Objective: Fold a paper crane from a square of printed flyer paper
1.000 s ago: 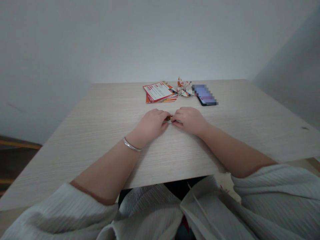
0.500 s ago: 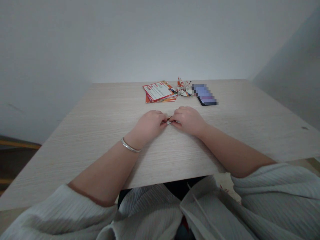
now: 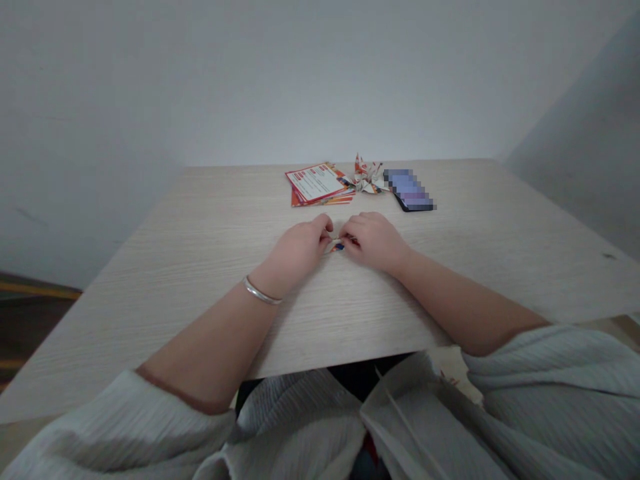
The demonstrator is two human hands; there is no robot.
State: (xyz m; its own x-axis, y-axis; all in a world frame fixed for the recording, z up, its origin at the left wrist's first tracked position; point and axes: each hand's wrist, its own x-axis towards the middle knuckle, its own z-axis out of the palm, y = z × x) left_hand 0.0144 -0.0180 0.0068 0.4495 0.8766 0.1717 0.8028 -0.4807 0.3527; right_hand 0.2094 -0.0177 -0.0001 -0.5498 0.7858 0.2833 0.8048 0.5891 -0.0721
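Observation:
Between my hands, low over the middle of the table, is a small piece of folded paper (image 3: 337, 247) with white, orange and dark blue print. My left hand (image 3: 304, 247) pinches its left side, with the index finger arched up above the thumb. On the other side my right hand (image 3: 373, 239) has its fingers closed on the paper's right end. Most of the paper is hidden by the fingers, so its full shape cannot be made out.
Beyond my hands a stack of printed leaflets (image 3: 318, 183) lies on the wooden table (image 3: 210, 267). Beside it sits a folded paper figure (image 3: 368, 179) with pointed tips, its edge near a phone (image 3: 409, 189). A wall (image 3: 320, 80) rises behind the table's far edge.
My left index finger has lifted away from the paper, and the hands are slightly further apart at the fingertips. More of the paper's blue and orange print shows now.

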